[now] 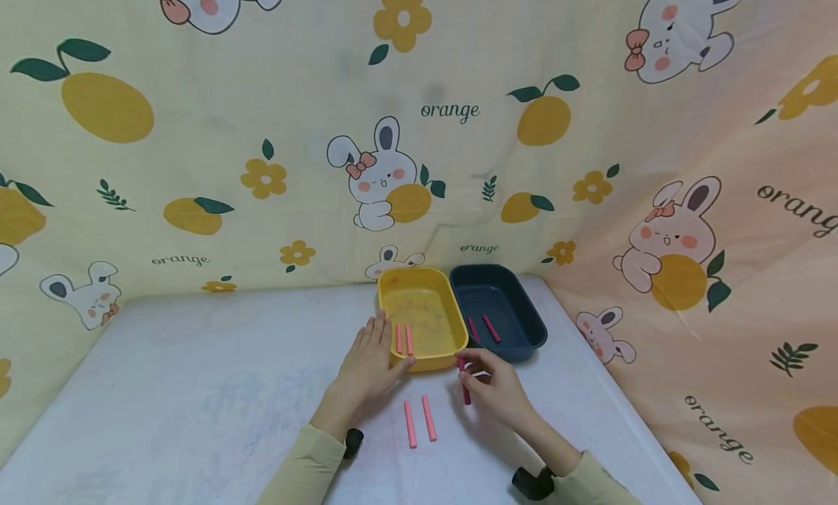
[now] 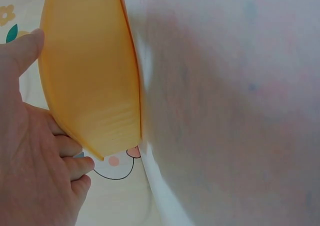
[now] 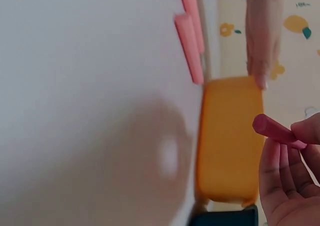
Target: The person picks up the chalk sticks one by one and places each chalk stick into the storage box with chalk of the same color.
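My left hand (image 1: 366, 363) rests against the left side and front corner of a yellow bin (image 1: 435, 361), its fingers extended along the rim and the thumb on the front edge. Between thumb and fingertips, my right hand (image 1: 500, 388) pinches a dark pink chalk stick (image 3: 274, 129) just in front of the bins. Two light pink chalk sticks (image 1: 409, 423) lie on the table between the hands. Inside the yellow bin lie two more light pink sticks (image 1: 409, 340). The dark blue bin (image 1: 538, 335) at its right contains two dark pink sticks (image 1: 492, 329).
Both bins stand side by side near the back edge of the white table (image 1: 196, 388). Behind them and along the right side hangs a patterned cloth (image 1: 314, 76). A black wrist device (image 1: 532, 483) sits by the right sleeve.
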Motion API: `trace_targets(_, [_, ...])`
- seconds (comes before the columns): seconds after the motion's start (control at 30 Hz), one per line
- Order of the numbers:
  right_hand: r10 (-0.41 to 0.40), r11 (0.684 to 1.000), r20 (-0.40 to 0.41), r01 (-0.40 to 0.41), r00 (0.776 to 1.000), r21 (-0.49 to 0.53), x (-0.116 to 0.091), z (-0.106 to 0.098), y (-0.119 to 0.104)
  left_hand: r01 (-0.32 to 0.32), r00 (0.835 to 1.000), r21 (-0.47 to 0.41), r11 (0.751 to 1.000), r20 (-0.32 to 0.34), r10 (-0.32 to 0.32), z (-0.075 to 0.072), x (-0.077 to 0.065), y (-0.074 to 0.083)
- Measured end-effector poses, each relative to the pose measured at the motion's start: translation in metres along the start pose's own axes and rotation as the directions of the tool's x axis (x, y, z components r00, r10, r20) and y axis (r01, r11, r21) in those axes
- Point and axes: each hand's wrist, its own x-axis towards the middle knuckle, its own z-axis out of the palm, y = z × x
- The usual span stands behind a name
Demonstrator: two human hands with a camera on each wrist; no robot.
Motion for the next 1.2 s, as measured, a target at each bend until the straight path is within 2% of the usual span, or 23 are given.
trace_targets(0.17, [-0.081, 0.997, -0.059, 0.081, 0.995, 0.001, 0.009, -0.010, -0.002, -0.007, 1.000, -0.008, 1.000, -0.008, 0.007, 0.000, 0.000, -0.001])
trace_targets(0.3, [-0.114, 0.994, -0.103, 0.112, 0.988, -0.018, 0.015, -0.018, -0.008, -0.007, 1.000, -0.016, 1.000, -0.009, 0.007, 0.000, 0.000, -0.002])
trace_targets(0.53, [-0.104, 0.993, -0.153, 0.094, 0.983, -0.067, 0.032, -0.033, 0.002, -0.003, 1.000, -0.018, 1.000, -0.001, 0.003, -0.001, -0.001, -0.001])
trace_targets(0.73, [-0.142, 0.984, -0.178, 0.120, 0.974, -0.129, 0.048, -0.042, 0.009, 0.006, 1.000, -0.028, 1.000, 0.002, -0.006, -0.001, -0.001, -0.001])
trace_targets(1.03, [-0.094, 0.980, -0.167, 0.061, 0.982, -0.191, 0.074, -0.055, 0.029, 0.064, 0.997, -0.032, 0.997, 0.047, -0.063, -0.002, -0.002, 0.002])
trace_targets(1.2, [-0.060, 0.976, -0.136, 0.029, 0.989, -0.218, 0.087, -0.063, 0.040, 0.062, 0.997, -0.035, 0.997, 0.047, -0.061, -0.004, -0.003, 0.004])
